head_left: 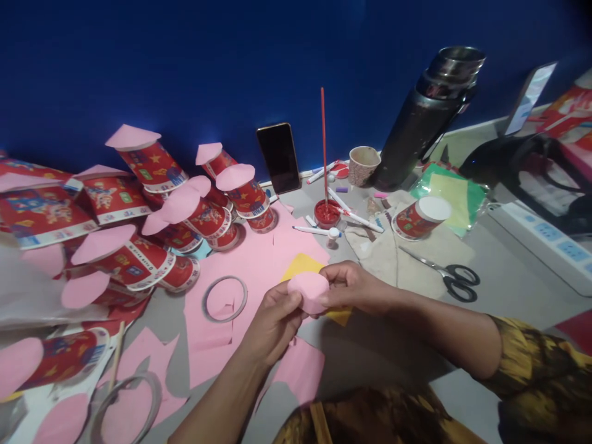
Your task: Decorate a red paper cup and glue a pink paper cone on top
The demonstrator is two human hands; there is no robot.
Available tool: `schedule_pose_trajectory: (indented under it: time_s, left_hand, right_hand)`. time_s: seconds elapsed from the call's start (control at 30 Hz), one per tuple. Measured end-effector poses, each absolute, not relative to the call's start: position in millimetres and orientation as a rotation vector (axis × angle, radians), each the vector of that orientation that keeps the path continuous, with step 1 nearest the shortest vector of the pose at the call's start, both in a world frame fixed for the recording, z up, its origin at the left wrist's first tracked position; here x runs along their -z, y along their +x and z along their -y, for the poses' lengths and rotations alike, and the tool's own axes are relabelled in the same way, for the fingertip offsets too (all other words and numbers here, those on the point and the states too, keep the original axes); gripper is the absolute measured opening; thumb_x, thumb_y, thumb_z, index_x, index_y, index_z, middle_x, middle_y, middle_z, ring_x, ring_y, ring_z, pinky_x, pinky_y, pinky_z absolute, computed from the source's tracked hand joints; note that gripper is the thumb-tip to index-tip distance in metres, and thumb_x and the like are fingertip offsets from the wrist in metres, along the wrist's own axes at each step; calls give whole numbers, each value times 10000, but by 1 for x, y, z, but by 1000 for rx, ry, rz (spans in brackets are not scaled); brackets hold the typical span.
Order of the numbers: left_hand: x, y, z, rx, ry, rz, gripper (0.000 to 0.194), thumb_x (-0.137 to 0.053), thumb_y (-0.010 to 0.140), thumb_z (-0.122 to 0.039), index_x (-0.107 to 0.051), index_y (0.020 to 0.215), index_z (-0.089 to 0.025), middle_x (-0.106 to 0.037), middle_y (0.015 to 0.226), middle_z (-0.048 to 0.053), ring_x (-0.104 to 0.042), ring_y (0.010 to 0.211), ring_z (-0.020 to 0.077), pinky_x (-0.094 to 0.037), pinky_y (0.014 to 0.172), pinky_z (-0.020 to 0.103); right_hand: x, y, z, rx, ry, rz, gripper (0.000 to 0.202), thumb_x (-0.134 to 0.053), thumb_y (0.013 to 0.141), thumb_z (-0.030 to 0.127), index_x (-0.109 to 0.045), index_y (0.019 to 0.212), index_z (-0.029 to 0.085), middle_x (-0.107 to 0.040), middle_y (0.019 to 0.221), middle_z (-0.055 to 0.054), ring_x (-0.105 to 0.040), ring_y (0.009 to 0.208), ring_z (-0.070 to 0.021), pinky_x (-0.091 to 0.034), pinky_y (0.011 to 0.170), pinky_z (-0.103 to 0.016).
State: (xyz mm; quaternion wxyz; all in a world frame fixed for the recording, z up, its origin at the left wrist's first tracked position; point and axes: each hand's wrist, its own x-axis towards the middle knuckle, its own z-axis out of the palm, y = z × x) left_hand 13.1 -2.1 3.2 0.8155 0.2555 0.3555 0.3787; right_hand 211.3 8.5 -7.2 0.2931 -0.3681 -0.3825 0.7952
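Note:
Between my two hands is a small pink paper circle [309, 290], with more pink paper showing just beneath its front edge. My left hand [277, 317] pinches it at the left, thumb on top. At its right edge, my right hand [348, 287] grips it between thumb and fingers. Below the hands lie a yellow paper piece [300, 265] and a large pink paper sheet [208, 336] with cut edges. A roll of tape [205, 302] rests on that sheet. Scissors [446, 271] with black handles lie to the right, shut or nearly so.
Red paper cups [152, 163] with pink paper tops stand stacked at the left. A phone [280, 157] leans on the blue wall. Behind my hands are a red paint pot [326, 214], several markers, a paper cup [364, 165] and a tall dark flask [425, 123]. A power strip [548, 240] lies right.

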Motion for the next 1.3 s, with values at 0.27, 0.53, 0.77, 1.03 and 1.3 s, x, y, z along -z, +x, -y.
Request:
schedule_pose_trajectory:
  time_s: [0.27, 0.53, 0.77, 1.03, 1.3]
  left_hand:
    - [-8, 15, 1, -811, 570, -844, 324, -938, 675, -332, -834, 916, -143, -730, 707, 34, -557, 555, 109, -487, 620, 240]
    - [-7, 13, 0, -758, 589, -918, 391, -974, 599, -412, -818, 817, -128, -683, 658, 40, -591, 636, 138, -472, 613, 221]
    - [-5, 12, 2, -761, 600, -966, 360, -970, 628, -402, -825, 829, -141, -608, 569, -5, -425, 463, 68, -303, 399, 167]
    - [-5, 12, 0, -784, 607, -889, 320, -973, 650, -363, -844, 871, -171, -727, 703, 20, -630, 655, 114, -553, 714, 218]
    - [-6, 11, -2, -903, 501, -892, 357, -1008, 583, -361, -843, 844, -182, -770, 741, 34, -658, 634, 116, -572, 695, 229]
  right_hand:
    - [2, 213, -11, -2122, -953, 1025, 549, -941, 632, 564, -653, 832, 141, -627, 677, 39, -526, 591, -83, -383, 569, -200]
    - [-1, 211, -12, -2068, -1061, 1084, 565, -901, 645, 639, -619, 715, 154, -542, 629, 50, -427, 563, -73, -311, 517, -204]
    - [-1, 211, -11, -2089, -1087, 1101, 540, -901, 640, 614, -669, 758, 142, -597, 689, 19, -498, 618, -99, -357, 560, -217]
    - [-1, 209, -10, -2070, -1109, 1105, 450, -915, 635, 518, -676, 718, 147, -602, 666, 29, -500, 623, -105, -357, 557, -216]
    - [2, 208, -11, -2086, -1049, 904, 503, -1000, 533, 440, -660, 764, 151, -677, 700, 18, -566, 645, -105, -408, 615, -213]
